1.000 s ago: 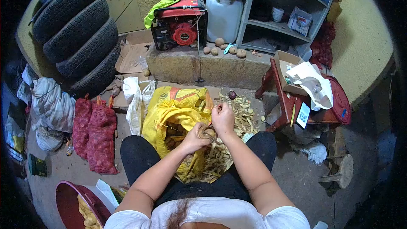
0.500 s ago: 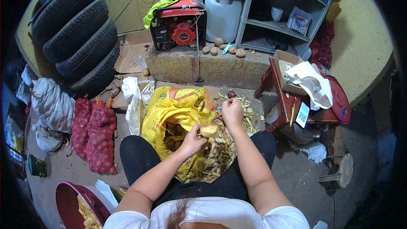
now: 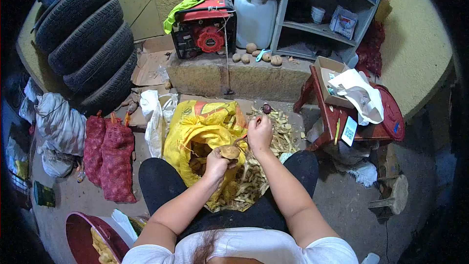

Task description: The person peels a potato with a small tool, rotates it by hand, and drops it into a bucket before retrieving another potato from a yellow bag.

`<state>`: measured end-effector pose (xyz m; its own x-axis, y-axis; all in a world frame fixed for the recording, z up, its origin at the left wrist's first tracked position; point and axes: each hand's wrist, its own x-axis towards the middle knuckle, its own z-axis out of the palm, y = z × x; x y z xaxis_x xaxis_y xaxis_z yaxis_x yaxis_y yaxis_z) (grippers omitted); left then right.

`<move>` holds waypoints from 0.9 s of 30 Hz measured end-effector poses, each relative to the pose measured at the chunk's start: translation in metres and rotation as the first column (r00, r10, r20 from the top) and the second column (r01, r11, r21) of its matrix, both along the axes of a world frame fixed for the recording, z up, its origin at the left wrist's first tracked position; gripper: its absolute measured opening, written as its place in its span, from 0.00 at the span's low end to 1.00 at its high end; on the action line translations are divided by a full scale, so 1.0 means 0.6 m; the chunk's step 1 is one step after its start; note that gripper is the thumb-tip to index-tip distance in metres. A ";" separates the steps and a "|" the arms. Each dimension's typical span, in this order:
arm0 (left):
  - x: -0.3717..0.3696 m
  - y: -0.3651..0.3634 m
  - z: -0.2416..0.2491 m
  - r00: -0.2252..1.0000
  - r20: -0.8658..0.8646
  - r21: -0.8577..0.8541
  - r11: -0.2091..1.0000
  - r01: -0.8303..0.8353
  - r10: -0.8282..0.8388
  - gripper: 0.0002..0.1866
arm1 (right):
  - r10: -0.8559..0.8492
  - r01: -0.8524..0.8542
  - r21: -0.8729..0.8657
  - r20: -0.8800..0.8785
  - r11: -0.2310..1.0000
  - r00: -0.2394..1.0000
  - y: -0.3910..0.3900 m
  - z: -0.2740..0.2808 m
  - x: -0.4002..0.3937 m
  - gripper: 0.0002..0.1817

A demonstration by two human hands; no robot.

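My left hand is closed around a potato, with partly peeled flesh showing, above the mouth of a yellow sack. More potatoes are dimly visible inside that sack. To the right, my right hand is closed on what looks like a peeler; its fingers hide most of the tool. A small gap separates it from the potato. Peelings lie heaped between my knees and spread beyond my right hand, where a dark red onion rests.
Net sacks of onions and a maroon tub holding peeled potatoes are on the left. At right stands a red stool bearing a box and phone. Several potatoes and a turquoise peeler lie on the ledge beside a generator.
My left hand has moved slightly left and turned the potato, so a browner side now shows. My right hand has come down and left, nearer to the potato.
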<state>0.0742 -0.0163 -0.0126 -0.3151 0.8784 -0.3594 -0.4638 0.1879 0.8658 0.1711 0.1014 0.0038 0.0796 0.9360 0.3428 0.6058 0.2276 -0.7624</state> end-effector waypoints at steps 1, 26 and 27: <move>0.002 -0.004 0.003 1.000 -0.001 -0.002 1.000 0.001 -0.001 0.14 | -0.001 0.001 -0.002 -0.001 1.000 1.000 0.000 -0.003 0.000 0.11; -0.034 -0.010 0.042 0.806 -0.196 0.050 0.815 0.577 -0.558 0.33 | 0.152 -0.140 -0.086 0.155 0.986 0.976 -0.011 0.017 0.009 0.13; -0.035 -0.013 0.044 0.764 -0.274 0.038 0.787 0.616 -0.585 0.34 | 0.103 -0.089 -0.099 0.141 0.991 0.985 0.003 0.019 0.020 0.14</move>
<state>0.0533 -0.0244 0.0136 0.2310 0.9464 -0.2257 -0.0710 0.2478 0.9662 0.1830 0.1031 0.0149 -0.0563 0.9650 0.2563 0.6905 0.2231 -0.6881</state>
